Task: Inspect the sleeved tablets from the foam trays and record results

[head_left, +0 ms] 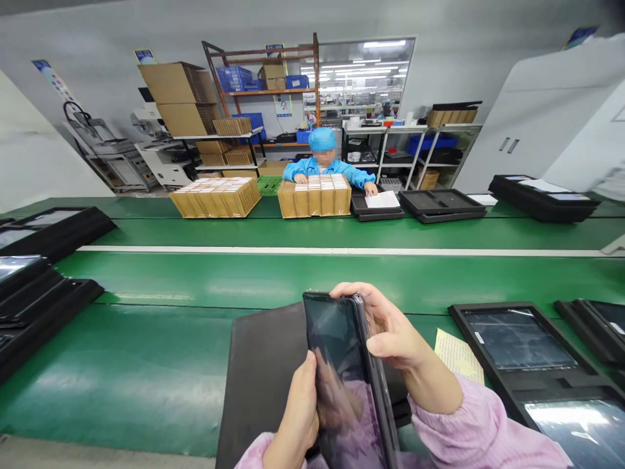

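Where the frame cuts off at the bottom, both hands are clamped on one tablet (339, 365), held up off the table between them. The left hand (295, 417) grips the near left edge, thumb at the glass and the other fingers hidden behind. The right hand (395, 335) wraps the far right corner from behind, fingertips curled over the top. Neither hand is nearer than the other in any useful sense, since both already touch it. The tablet's long axis runs from the body outward, and its dark screen is turned up and a little leftward. Its near end is out of view, and reflections of the pink sleeves blur the glass, so I cannot make out marks on it. Under it lies a dark mat (258, 371). Just right of the right wrist is a paper slip (459, 355), then a tray (493, 307) with another screen. Beyond, across the green belt (195, 280), a co-worker (325, 163) sits behind a cardboard box (315, 195), well apart.
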`<act>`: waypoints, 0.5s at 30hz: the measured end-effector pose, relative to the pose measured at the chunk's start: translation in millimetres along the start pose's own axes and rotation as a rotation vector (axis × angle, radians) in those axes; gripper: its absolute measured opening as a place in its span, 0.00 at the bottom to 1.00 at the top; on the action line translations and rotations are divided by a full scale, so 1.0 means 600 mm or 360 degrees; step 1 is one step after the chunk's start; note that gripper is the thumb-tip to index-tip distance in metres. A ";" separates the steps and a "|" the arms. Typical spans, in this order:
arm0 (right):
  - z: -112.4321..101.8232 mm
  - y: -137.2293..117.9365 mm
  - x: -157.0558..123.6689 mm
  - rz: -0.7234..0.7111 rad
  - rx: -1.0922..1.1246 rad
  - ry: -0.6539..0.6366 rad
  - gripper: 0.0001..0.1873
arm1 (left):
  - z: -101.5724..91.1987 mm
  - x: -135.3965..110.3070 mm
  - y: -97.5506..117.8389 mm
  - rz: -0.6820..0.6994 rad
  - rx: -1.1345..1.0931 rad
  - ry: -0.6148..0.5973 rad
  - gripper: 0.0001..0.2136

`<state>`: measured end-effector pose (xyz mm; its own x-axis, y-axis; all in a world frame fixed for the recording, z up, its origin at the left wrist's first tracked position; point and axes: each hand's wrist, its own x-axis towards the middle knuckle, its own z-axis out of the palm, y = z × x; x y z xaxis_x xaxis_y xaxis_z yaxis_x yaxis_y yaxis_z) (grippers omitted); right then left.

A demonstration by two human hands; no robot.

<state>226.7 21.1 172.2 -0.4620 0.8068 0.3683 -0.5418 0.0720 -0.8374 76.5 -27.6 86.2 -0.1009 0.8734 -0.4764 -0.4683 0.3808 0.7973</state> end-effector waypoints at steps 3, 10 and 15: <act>-0.002 0.004 0.000 -0.0049 0.0017 -0.0008 0.30 | -0.006 0.000 0.007 0.0033 0.0081 -0.0008 0.26; -0.004 0.008 -0.005 -0.0107 0.0035 0.0006 0.31 | -0.014 0.004 0.014 0.0064 0.0129 -0.0021 0.29; -0.005 0.009 -0.008 -0.0062 -0.0039 -0.0007 0.34 | -0.015 0.003 0.014 0.0005 0.0090 -0.0017 0.29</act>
<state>228.2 19.4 164.5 -0.4442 0.8004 0.4026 -0.5422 0.1175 -0.8320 64.6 -25.6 88.6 -0.0930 0.8776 -0.4703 -0.4178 0.3944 0.8185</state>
